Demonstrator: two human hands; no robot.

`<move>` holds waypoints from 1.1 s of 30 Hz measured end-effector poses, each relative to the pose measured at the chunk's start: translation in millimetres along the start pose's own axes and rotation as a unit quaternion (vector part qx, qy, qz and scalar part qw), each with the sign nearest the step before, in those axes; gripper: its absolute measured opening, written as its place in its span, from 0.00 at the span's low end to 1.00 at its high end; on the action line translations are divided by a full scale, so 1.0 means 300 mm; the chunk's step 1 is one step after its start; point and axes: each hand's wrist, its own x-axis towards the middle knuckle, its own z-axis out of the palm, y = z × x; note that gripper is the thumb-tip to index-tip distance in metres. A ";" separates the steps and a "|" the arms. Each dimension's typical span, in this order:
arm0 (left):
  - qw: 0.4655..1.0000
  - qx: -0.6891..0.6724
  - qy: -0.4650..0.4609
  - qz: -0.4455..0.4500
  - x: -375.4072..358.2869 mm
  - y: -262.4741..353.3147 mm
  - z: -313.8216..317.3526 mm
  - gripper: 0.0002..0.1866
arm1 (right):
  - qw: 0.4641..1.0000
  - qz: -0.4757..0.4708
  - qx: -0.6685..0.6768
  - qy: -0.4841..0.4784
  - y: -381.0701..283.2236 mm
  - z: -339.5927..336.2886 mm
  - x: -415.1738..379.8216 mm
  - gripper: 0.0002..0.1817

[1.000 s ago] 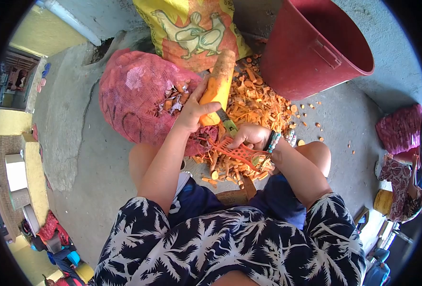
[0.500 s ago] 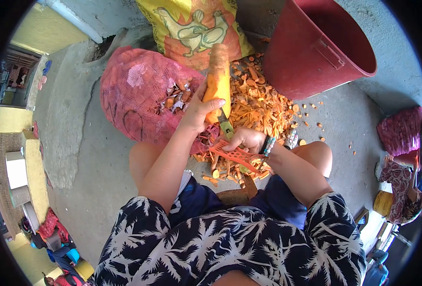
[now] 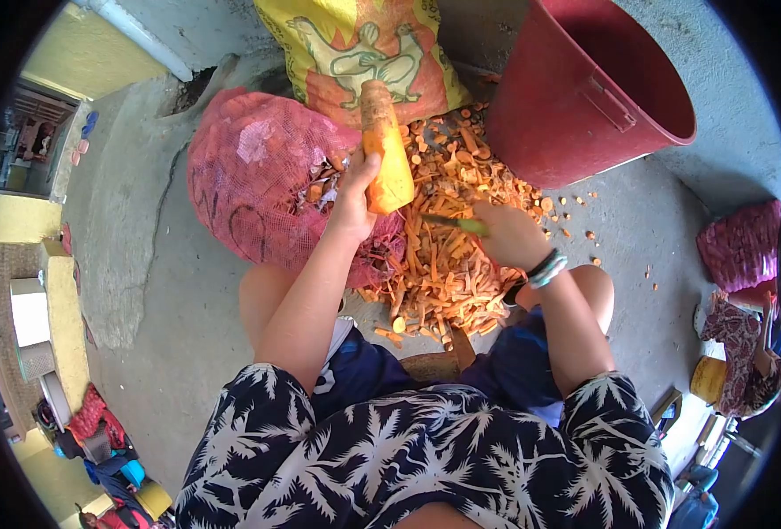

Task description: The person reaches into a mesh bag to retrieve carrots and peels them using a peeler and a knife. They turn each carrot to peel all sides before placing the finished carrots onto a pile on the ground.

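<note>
My left hand (image 3: 355, 198) is closed around a large carrot (image 3: 392, 181), held tilted with its cut, peeled end towards me and its brown, unpeeled end pointing away. To the right, my right hand (image 3: 512, 236) grips a knife (image 3: 448, 220) with a green handle. Its dark blade points left at the carrot and stands a little apart from it. Beneath both hands lies a heap of carrot peelings and cut pieces (image 3: 448, 273). The orange perforated tool seen earlier in my right hand does not show clearly now.
A pink mesh sack (image 3: 240, 185) with carrots stands at the left, beside a yellow and orange printed sack (image 3: 364, 53). A tall red bin (image 3: 549, 115) rises at the back right. Purple sacks (image 3: 741, 247) and another person (image 3: 747, 353) are at the far right.
My right hand has moved up and right, drawing the knife away from the carrot. The carrot has tipped slightly left, and its lower end now shows a flat cut face.
</note>
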 end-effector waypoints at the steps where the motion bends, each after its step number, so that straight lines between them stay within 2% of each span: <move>1: 1.000 0.014 0.008 -0.005 -0.004 -0.002 0.000 0.32 | 0.994 0.021 -0.041 0.099 0.015 -0.004 -0.015 0.14; 2: 1.000 0.027 0.013 -0.010 -0.005 -0.009 0.006 0.32 | 0.994 0.024 -0.042 0.102 0.013 -0.014 -0.021 0.14; 4: 0.999 0.014 0.013 -0.036 -0.003 -0.027 0.013 0.32 | 0.948 0.011 -0.016 0.316 -0.005 -0.056 -0.020 0.13; 5: 0.998 0.003 0.019 -0.062 -0.008 -0.032 0.013 0.33 | 0.948 0.011 -0.017 0.318 -0.019 -0.077 -0.021 0.13; 6: 0.998 0.003 0.017 -0.062 -0.013 -0.036 0.013 0.33 | 0.912 0.030 0.169 0.372 -0.033 -0.101 -0.022 0.12; 7: 0.995 -0.034 0.005 -0.097 -0.018 -0.044 0.015 0.32 | 0.840 0.049 0.349 0.413 -0.035 -0.119 -0.023 0.11; 8: 0.989 -0.071 -0.007 -0.132 -0.023 -0.054 0.019 0.31 | 0.799 -0.019 0.440 0.409 -0.014 -0.129 -0.014 0.14; 10: 0.988 -0.071 -0.020 -0.135 -0.032 -0.082 0.036 0.29 | 0.780 -0.056 0.467 0.413 0.007 -0.118 0.007 0.17; 12: 0.971 -0.166 0.015 -0.169 -0.034 -0.099 0.049 0.29 | 0.802 -0.023 0.441 0.402 -0.051 -0.076 0.015 0.20; 13: 0.973 -0.154 0.005 -0.174 -0.030 -0.118 0.033 0.30 | 0.815 -0.023 0.447 0.368 -0.086 -0.056 0.012 0.23; 14: 0.973 -0.153 0.005 -0.173 -0.035 -0.111 0.054 0.30 | 0.827 -0.034 0.414 0.380 -0.114 -0.029 0.019 0.27; 16: 0.976 -0.134 0.038 -0.170 -0.050 -0.106 0.101 0.27 | 0.844 -0.067 0.381 0.371 -0.110 0.000 0.039 0.26; 20: 0.974 -0.106 0.006 -0.200 -0.032 -0.131 0.074 0.25 | 0.854 -0.077 0.356 0.372 -0.070 -0.032 0.103 0.24; 22: 0.974 -0.110 0.045 -0.193 -0.022 -0.117 0.058 0.23 | 0.830 -0.039 0.445 0.335 -0.106 -0.073 0.118 0.22; 23: 0.974 -0.088 0.020 -0.206 -0.025 -0.096 0.042 0.23 | 0.814 -0.054 0.367 0.446 -0.023 -0.066 0.185 0.20; 24: 0.974 -0.066 -0.004 -0.218 -0.028 -0.081 0.037 0.23 | 0.791 -0.036 0.385 0.474 0.030 -0.128 0.192 0.16; 25: 0.969 -0.101 -0.003 -0.226 -0.063 -0.058 0.094 0.24 | 0.729 -0.073 0.416 0.540 0.085 -0.184 0.196 0.13; 26: 0.966 -0.113 0.000 -0.234 -0.073 -0.084 0.079 0.27 | 0.686 -0.048 0.441 0.576 0.108 -0.226 0.173 0.12; 28: 0.960 -0.113 -0.041 -0.252 -0.081 -0.103 0.031 0.29 | 0.669 -0.114 0.494 0.544 0.146 -0.257 0.137 0.11; 33: 0.976 -0.119 0.021 -0.179 -0.057 -0.103 0.029 0.26 | 0.784 -0.050 0.460 0.414 -0.043 -0.094 0.091 0.17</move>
